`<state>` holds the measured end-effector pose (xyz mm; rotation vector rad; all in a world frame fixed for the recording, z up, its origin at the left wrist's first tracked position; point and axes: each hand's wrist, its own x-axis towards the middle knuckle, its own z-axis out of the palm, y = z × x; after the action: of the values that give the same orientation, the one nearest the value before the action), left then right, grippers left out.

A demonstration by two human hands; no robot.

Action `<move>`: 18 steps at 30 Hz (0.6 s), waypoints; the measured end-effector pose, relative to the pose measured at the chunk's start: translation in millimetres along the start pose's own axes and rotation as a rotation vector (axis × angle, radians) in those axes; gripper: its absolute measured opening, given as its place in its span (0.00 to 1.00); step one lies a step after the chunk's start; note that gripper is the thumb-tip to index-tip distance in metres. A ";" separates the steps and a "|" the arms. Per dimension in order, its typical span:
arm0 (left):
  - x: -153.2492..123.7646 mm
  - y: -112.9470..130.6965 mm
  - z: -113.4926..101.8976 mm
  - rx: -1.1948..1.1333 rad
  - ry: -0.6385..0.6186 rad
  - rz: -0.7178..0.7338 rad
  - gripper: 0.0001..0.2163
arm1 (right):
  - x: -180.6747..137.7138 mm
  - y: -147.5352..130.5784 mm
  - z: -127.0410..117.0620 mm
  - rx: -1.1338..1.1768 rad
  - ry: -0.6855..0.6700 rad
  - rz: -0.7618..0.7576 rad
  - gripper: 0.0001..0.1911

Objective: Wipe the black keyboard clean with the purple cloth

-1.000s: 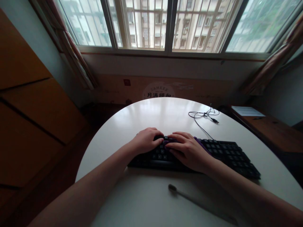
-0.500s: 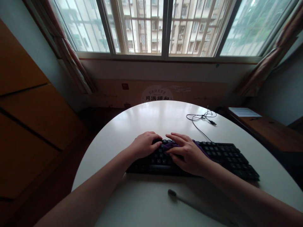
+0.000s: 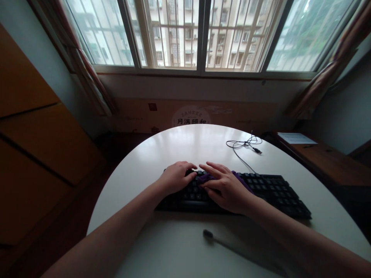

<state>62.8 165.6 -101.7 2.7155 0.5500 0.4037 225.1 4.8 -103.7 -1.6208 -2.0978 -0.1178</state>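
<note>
- Keyboard [image 3: 278,191]: black, lying flat on the white table [image 3: 159,243], its long side across the person's view; both hands cover much of its left and middle parts.
- Left hand [image 3: 176,177]: on the keyboard's left end, fingers bent over the far side, thumb reaching over the keys; I cannot tell whether it grips the edge or only rests there.
- Right hand [image 3: 227,188]: over the middle keys, fingers partly spread, upper ones extended toward the left hand, near it but apart.
- Cloth [image 3: 242,182]: purple, bunched beneath the right hand and showing between its fingers, against the keys; whether the fingers pinch it or just press it, I cannot tell.
- Cable [image 3: 247,143]: black, loosely coiled beyond the keyboard, plug [image 3: 257,151] lying free on the table.
- Toothbrush [image 3: 240,253]: on the table's near side, apart from the keyboard, bristles to the left.
</note>
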 end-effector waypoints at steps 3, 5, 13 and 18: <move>-0.3 0.9 0.0 0.010 -0.005 -0.020 0.13 | 0.7 0.1 0.7 -0.010 -0.029 -0.004 0.15; -0.2 1.7 -0.9 0.003 -0.007 -0.031 0.14 | 0.1 0.8 0.4 -0.010 -0.025 -0.032 0.16; 0.5 4.2 -3.4 -0.021 -0.012 -0.063 0.15 | -1.6 0.7 0.0 -0.012 -0.018 -0.054 0.13; 0.2 0.8 -1.1 -0.017 -0.002 -0.048 0.16 | -1.4 -0.3 2.4 -0.040 0.014 -0.058 0.15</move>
<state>62.9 165.3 -100.4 2.6804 0.6067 0.3909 224.3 4.3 -106.4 -1.5776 -2.1459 -0.1907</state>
